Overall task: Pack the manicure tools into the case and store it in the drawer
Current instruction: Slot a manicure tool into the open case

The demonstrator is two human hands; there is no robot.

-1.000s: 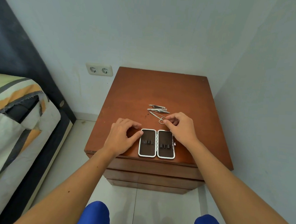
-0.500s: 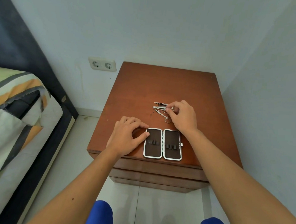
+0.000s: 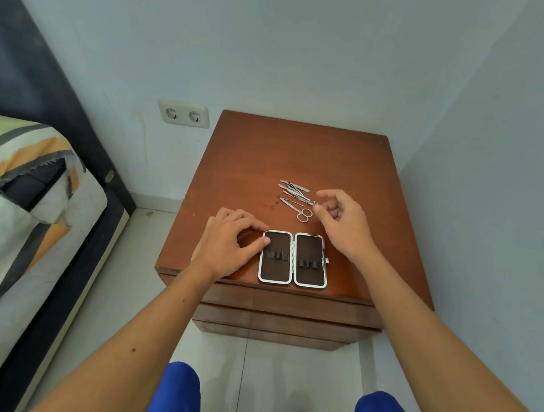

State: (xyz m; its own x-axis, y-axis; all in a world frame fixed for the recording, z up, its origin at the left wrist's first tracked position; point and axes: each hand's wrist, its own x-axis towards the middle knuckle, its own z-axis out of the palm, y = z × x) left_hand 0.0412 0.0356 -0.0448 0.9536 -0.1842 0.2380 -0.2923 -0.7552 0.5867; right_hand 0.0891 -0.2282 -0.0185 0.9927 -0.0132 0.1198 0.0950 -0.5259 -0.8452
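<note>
Manicure tools (image 3: 292, 192), thin bright steel pieces, lie in a loose pile on the brown wooden nightstand surface (image 3: 251, 160), just beyond the case; your right hand (image 3: 343, 223) pinches the end of one slim tool at the pile's edge, grip clamped on it; small steel scissors (image 3: 302, 211) lie beside it; your left hand (image 3: 230, 244) rests with curled fingers against the open, white-rimmed brown case (image 3: 293, 258), holding nothing; both halves show empty loops, so all packing, closing and the drawer (image 3: 287, 305) remain; nothing blocks you; a striped bed (image 3: 19, 196) stands well left.
</note>
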